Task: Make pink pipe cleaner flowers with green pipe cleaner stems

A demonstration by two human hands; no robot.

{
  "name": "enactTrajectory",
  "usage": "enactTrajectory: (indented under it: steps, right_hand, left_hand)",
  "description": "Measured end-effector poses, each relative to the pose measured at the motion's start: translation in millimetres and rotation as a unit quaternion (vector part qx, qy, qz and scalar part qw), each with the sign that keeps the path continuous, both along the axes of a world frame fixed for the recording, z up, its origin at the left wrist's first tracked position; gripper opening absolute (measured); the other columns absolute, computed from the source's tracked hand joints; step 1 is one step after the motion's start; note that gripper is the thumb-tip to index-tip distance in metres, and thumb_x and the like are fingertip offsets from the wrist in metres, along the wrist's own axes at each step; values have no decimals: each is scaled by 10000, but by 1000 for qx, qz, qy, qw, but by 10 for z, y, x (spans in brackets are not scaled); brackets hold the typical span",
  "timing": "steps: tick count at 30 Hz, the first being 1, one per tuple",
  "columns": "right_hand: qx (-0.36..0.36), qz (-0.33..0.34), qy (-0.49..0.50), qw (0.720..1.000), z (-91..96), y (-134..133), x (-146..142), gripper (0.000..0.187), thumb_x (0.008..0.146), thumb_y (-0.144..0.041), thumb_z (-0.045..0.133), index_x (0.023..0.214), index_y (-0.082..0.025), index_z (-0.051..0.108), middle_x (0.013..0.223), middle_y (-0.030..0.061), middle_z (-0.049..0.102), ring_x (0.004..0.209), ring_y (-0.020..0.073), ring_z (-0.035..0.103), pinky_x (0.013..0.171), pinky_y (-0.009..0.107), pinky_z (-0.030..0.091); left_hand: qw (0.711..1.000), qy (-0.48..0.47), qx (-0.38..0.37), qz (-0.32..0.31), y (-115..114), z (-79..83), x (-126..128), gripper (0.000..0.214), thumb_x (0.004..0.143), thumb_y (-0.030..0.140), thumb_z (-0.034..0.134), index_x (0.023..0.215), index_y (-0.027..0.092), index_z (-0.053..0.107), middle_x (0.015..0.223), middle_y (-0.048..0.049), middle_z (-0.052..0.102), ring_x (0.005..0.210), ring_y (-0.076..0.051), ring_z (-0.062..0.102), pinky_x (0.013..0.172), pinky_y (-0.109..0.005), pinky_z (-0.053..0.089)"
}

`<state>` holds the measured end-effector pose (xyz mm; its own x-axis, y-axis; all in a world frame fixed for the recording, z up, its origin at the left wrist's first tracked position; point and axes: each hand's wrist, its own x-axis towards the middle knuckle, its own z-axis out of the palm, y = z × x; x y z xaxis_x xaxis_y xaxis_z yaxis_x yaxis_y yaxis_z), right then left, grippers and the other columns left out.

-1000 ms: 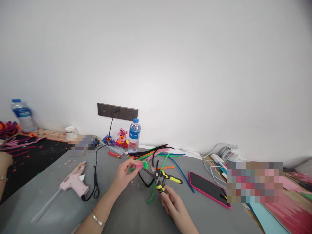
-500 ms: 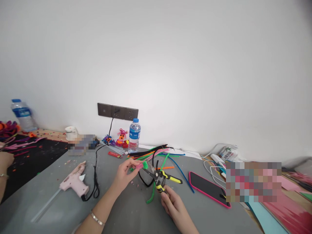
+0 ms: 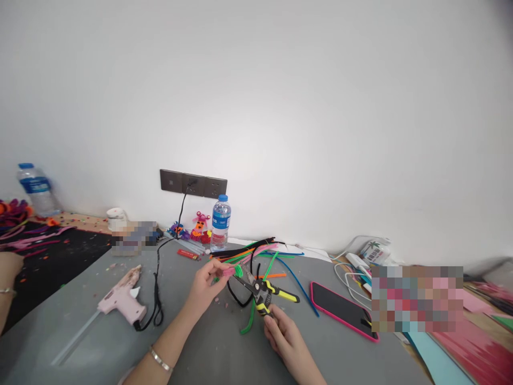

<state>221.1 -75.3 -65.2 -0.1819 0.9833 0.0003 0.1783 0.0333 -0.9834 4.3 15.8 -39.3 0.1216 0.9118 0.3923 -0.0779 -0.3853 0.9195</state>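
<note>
Between its thumb and fingers, my left hand [image 3: 206,283] pinches a small pink and green pipe cleaner piece [image 3: 238,271]. My right hand [image 3: 282,334] grips one yellow-and-black handle of a pair of wire strippers [image 3: 262,294]. Their handles stand spread, and the jaws point up and left to beside the green end of the piece. Whether the jaws touch it I cannot tell. Below the tool a green pipe cleaner [image 3: 249,323] lies bent on the table. Behind both hands is a loose bundle of pipe cleaners [image 3: 240,250] in black, orange, pink, green and blue.
A pink hot glue gun [image 3: 124,302] with its cord lies left on the grey table [image 3: 192,353]. A water bottle [image 3: 220,222] and small pipe cleaner figures [image 3: 199,227] stand by the wall. At right are a pink-cased phone [image 3: 343,310] and papers. Another person's arm [image 3: 8,283] shows far left.
Both hands hold almost the same position. The pink and green piece has turned slightly in my left fingers, showing more of its pink part. The wire strippers look unchanged.
</note>
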Motion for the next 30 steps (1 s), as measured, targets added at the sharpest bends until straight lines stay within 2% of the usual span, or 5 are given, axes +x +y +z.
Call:
enactTrajectory:
  steps: [7,14,21,25,30]
  right_hand:
    - [-9,-9,10,1000,-47,15,6,465,878,-668,436,782,-214,411,584,-82,322,483,74,264,435,213,191]
    - [-11,-6,17,1000,-35,14,-3,469,874,-670,445,762,-218,390,587,-88,277,491,73,243,437,210,185]
    - [-7,-14,9,1000,3,13,-17,490,853,-697,444,749,-220,400,569,-86,288,479,79,258,436,216,191]
    - [-5,-12,6,1000,-13,16,-6,477,868,-684,429,759,-221,401,567,-89,291,475,81,250,438,218,192]
    - [-3,-9,5,1000,-23,15,4,473,875,-677,422,759,-220,397,575,-85,321,473,80,261,441,219,199]
  left_hand:
    - [999,-30,-39,1,-5,9,41,150,724,263,724,805,172,638,864,-84,776,800,-194,721,771,-299,565]
    - [999,-14,38,14,-1,-15,31,51,768,196,663,815,180,650,882,-70,769,826,-181,724,754,-270,578]
    - [994,25,95,41,15,-104,16,73,814,156,615,861,188,661,940,-84,747,909,-200,711,773,-291,589]
    - [996,-8,91,25,10,-76,23,58,807,172,641,859,187,663,930,-82,710,925,-201,682,756,-274,578]
    - [998,-46,40,-7,-6,-23,33,111,775,216,695,873,175,664,888,-59,649,834,-173,653,753,-269,561]
